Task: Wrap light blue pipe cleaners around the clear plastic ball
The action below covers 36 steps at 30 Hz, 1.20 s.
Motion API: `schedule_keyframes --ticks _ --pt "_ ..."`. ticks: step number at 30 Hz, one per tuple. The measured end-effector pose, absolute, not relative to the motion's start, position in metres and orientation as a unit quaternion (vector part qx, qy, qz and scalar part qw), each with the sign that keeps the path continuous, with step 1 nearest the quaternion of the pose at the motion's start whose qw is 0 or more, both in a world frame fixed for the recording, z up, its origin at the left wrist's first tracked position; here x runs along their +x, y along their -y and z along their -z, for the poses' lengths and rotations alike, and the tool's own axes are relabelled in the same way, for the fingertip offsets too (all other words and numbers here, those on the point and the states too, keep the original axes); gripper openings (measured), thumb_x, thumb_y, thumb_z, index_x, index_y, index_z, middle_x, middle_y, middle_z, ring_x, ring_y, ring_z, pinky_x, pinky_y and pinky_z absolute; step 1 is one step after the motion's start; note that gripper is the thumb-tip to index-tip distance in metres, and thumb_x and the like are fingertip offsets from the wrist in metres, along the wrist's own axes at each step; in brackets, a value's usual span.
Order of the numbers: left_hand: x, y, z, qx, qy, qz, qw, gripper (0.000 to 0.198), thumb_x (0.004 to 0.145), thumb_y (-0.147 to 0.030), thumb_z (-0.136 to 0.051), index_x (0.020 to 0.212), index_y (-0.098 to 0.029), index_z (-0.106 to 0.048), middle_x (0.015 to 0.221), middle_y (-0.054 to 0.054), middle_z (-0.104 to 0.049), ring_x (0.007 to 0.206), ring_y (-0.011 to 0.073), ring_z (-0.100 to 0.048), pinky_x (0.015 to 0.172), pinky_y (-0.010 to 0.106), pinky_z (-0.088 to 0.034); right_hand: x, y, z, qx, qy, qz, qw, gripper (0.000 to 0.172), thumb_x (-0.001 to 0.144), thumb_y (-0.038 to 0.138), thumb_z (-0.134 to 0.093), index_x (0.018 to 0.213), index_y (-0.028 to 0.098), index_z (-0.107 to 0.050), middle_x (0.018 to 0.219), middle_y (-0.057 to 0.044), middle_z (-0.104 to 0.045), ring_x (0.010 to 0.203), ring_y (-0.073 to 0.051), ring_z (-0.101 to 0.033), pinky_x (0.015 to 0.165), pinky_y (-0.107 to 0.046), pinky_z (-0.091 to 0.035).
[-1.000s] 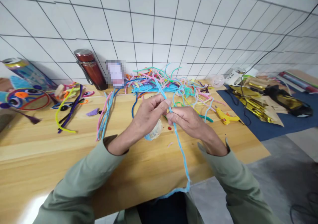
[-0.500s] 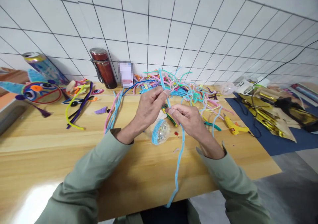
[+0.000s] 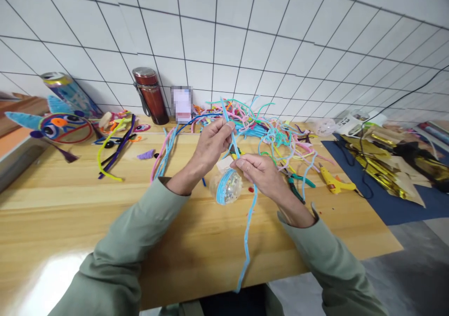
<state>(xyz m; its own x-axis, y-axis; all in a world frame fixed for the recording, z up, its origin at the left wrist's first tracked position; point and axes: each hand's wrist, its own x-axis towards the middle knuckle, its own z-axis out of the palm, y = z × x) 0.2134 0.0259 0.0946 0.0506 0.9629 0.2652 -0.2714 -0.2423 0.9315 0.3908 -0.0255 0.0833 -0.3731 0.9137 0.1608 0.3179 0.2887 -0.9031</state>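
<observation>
A long light-blue pipe cleaner [image 3: 248,241] runs through both hands, its lower end hanging down to the table's front edge. My left hand [image 3: 214,143] pinches it near the top, where a short end sticks up past the fingers. Lower and to the right, my right hand [image 3: 257,173] is closed on the same pipe cleaner between thumb and fingers. Just below the hands lies a clear plastic ball [image 3: 233,188] with light-blue pipe cleaner wound round its middle. Green-handled pliers [image 3: 296,189] lie beside my right wrist, partly covered.
A heap of coloured pipe cleaners [image 3: 245,119] lies along the wall. Left of it stand a brown flask [image 3: 151,98] and a drink can [image 3: 70,91], near a decorated fish-like craft [image 3: 65,128]. At right are a yellow glue gun [image 3: 335,180] and gold foil packets [image 3: 382,161].
The view has shifted slightly, so the table items sit further right. My hands have spread slightly apart along the pipe cleaner, both still gripping it. The pliers now show more.
</observation>
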Motion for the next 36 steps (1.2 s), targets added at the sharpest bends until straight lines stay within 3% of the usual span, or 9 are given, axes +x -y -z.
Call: schedule_keyframes --ticks 5,12,19,26,30,36 --pt "0.211 -0.031 -0.091 0.494 -0.327 -0.588 0.551 0.042 0.093 -0.039 -0.078 0.067 -0.019 -0.052 0.058 -0.006 -0.050 0.044 0.0036 -0.035 0.043 0.018 -0.026 0.393 0.023 -0.087 -0.431 0.736 -0.386 0.351 0.037 0.101 0.044 -0.060 0.090 0.017 -0.083 0.058 0.004 -0.048 0.057 -0.012 -0.045 0.056 -0.028 -0.031" --pt "0.204 -0.040 -0.090 0.480 -0.316 -0.585 0.572 0.042 0.092 -0.045 -0.080 0.071 -0.020 -0.054 0.059 -0.006 -0.054 0.042 0.0037 -0.037 0.042 0.019 -0.025 0.397 0.018 -0.084 -0.456 0.699 -0.437 0.336 0.043 0.100 0.052 -0.059 0.098 0.016 -0.081 0.055 0.007 -0.042 0.050 -0.011 -0.037 0.050 -0.028 -0.024" --pt "0.202 -0.041 -0.088 0.463 -0.293 -0.629 0.551 0.040 0.089 -0.045 -0.082 0.072 -0.020 -0.055 0.059 -0.007 -0.054 0.043 0.0040 -0.037 0.043 0.021 -0.029 0.394 0.020 -0.085 -0.439 0.730 -0.381 0.360 0.040 0.102 0.049 -0.059 0.093 0.017 -0.081 0.058 0.005 -0.046 0.055 -0.013 -0.043 0.055 -0.028 -0.029" --pt "0.199 -0.039 -0.088 0.513 -0.258 -0.540 0.615 0.051 0.080 -0.061 -0.091 0.078 -0.019 -0.062 0.059 -0.006 -0.056 0.043 0.0043 -0.040 0.042 0.020 -0.029 0.403 0.014 -0.078 -0.452 0.695 -0.410 0.380 0.045 0.103 0.056 -0.060 0.102 0.016 -0.082 0.053 0.008 -0.038 0.048 -0.011 -0.034 0.049 -0.028 -0.022" --pt "0.199 -0.038 -0.086 0.560 -0.256 -0.487 0.620 0.050 0.079 -0.056 -0.095 0.076 -0.019 -0.063 0.052 -0.009 -0.051 0.043 0.0044 -0.042 0.044 0.019 -0.030 0.404 0.011 -0.076 -0.449 0.693 -0.420 0.377 0.044 0.102 0.055 -0.061 0.100 0.016 -0.081 0.052 0.008 -0.038 0.047 -0.011 -0.033 0.048 -0.027 -0.022" --pt "0.204 -0.037 -0.087 0.565 -0.270 -0.505 0.595 0.054 0.070 -0.058 -0.100 0.071 -0.018 -0.064 0.051 -0.008 -0.053 0.040 0.0039 -0.040 0.041 0.020 -0.027 0.398 0.014 -0.079 -0.436 0.687 -0.447 0.372 0.046 0.101 0.057 -0.062 0.099 0.015 -0.080 0.051 0.009 -0.039 0.046 -0.010 -0.032 0.048 -0.028 -0.020"
